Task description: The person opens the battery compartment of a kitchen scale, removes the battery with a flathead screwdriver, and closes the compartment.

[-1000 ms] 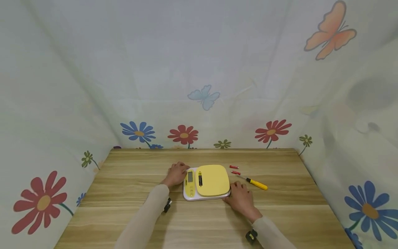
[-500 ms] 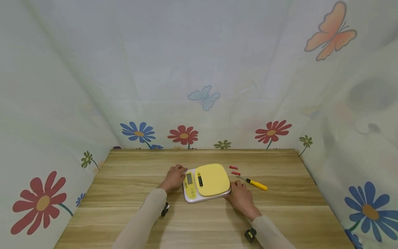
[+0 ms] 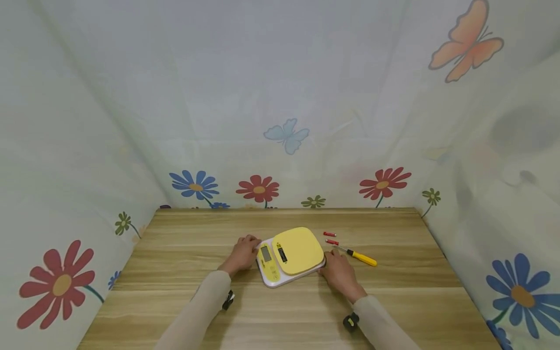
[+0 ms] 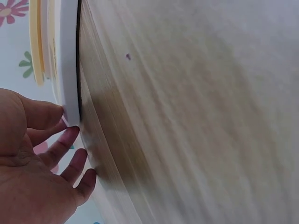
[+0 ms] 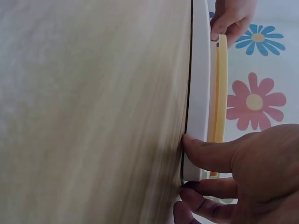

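A kitchen scale (image 3: 302, 250) with a yellow platform, white base and small grey display lies at an angle on the table in the head view. My left hand (image 3: 242, 253) holds its far left corner, thumb against the white base (image 4: 69, 60) in the left wrist view and fingertips by the corner and tabletop. At the scale's right end, my right hand (image 3: 341, 273) grips the near corner. In the right wrist view its thumb presses the white side (image 5: 198, 88) while the fingers bend round the corner, partly hidden by the base.
Two small red batteries, one (image 3: 330, 234) behind the other (image 3: 332, 241), lie to the right beyond the scale. Beside them is a screwdriver (image 3: 360, 257) with a yellow-and-black handle. A flower-printed curtain (image 3: 218, 121) surrounds the wooden table (image 3: 197, 223).
The scale has turned counterclockwise on the table, its display end swinging nearer to me. My left hand has shifted slightly left and nearer; the right has moved only a little. Batteries and screwdriver stay put.
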The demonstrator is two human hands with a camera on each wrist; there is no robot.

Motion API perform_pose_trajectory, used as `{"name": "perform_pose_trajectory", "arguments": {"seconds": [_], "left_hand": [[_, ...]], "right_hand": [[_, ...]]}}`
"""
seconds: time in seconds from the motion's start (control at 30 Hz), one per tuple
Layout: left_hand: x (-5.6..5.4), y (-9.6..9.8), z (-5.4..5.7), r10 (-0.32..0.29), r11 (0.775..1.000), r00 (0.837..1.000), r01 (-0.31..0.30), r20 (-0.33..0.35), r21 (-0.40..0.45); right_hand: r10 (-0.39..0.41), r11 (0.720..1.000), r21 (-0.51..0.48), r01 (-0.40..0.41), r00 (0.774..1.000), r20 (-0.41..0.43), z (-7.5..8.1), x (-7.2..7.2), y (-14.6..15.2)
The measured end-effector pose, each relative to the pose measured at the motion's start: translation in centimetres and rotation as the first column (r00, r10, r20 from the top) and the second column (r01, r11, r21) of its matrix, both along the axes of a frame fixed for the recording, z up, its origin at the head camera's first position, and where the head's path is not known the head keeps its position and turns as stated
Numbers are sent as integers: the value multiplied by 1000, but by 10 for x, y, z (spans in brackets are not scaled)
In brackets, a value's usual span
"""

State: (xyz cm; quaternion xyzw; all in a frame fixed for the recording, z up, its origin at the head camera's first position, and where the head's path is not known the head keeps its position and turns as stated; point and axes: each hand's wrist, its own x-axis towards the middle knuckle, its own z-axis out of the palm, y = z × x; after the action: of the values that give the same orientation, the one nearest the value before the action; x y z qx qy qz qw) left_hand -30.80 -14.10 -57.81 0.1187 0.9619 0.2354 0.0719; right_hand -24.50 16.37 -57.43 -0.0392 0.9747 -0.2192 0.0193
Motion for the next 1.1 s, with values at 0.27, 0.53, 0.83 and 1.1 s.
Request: {"name": "perform_pose_trajectory", "arguments": {"seconds": [0.27,0.53,0.83,1.1], "left_hand": [[10,-7,-2,-35,999,999,36,-32,38],[21,-11,-1,-65,997,998,66,-20,48],[30,-13,0,-78,996,997,78,-22,36],[42,-15,-1,-94,994,995,96,-45,51]], "right_hand": [[9,1000,11,-9,999,-49,-5,-7,-2],[15,1000,20,-14,998,-64,-8,-21,0],[-38,999,-32,38,999,-9,-5,-33,0],[-5,998,-63,1,998,-55,-5,-39,0]]}}
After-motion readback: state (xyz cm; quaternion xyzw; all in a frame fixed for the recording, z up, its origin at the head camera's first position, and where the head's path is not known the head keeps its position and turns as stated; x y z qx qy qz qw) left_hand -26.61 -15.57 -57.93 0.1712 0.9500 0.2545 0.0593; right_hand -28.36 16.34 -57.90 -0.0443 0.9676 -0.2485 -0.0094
